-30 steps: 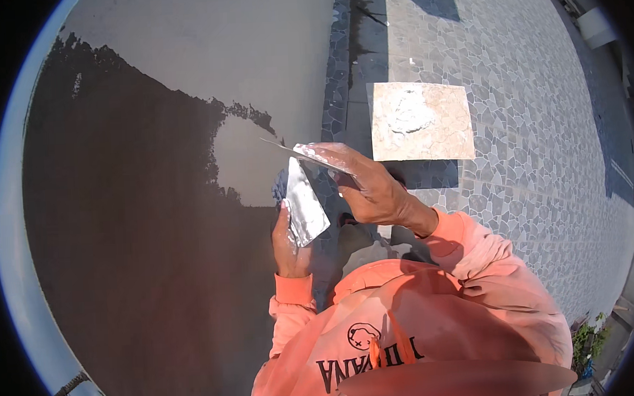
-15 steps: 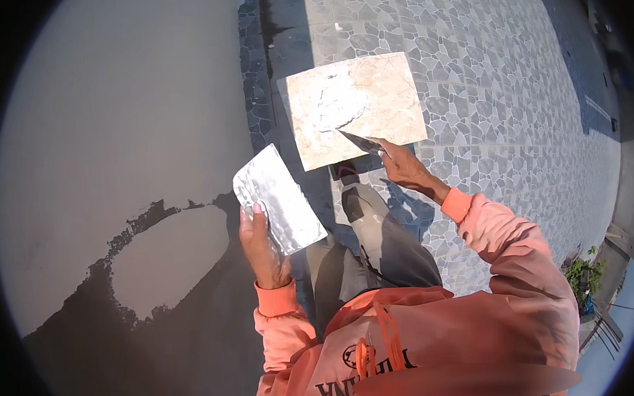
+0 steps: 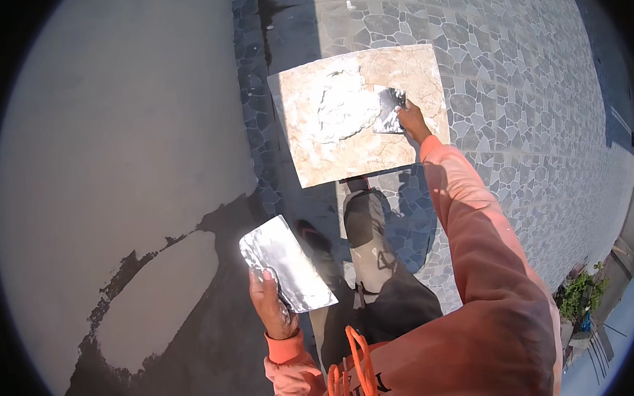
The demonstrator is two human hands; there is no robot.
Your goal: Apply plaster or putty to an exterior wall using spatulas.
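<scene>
My left hand (image 3: 272, 302) is closed round a flat metal plastering trowel (image 3: 288, 264), its broad face turned up and smeared with white. Farther ahead, my right hand (image 3: 414, 121) grips a smaller putty knife (image 3: 389, 110) with white paste on its blade. That blade lies against the right side of a mound of white plaster (image 3: 343, 108). The mound sits on a beige marble-patterned board (image 3: 393, 151), above the paving in front of my feet. Both handles are mostly covered by my fingers.
To the left rises a smooth grey wall (image 3: 130, 121) with a darker coat (image 3: 215, 301) lower down, around a pale oval patch (image 3: 162, 297). Stone-patterned paving (image 3: 490, 112) spreads to the right. A green plant (image 3: 579, 296) grows at the far right.
My right hand has moved forward and right, and the putty knife has turned from pointing at the mound's lower edge to its right side. My left hand with the trowel has dropped nearer my body.
</scene>
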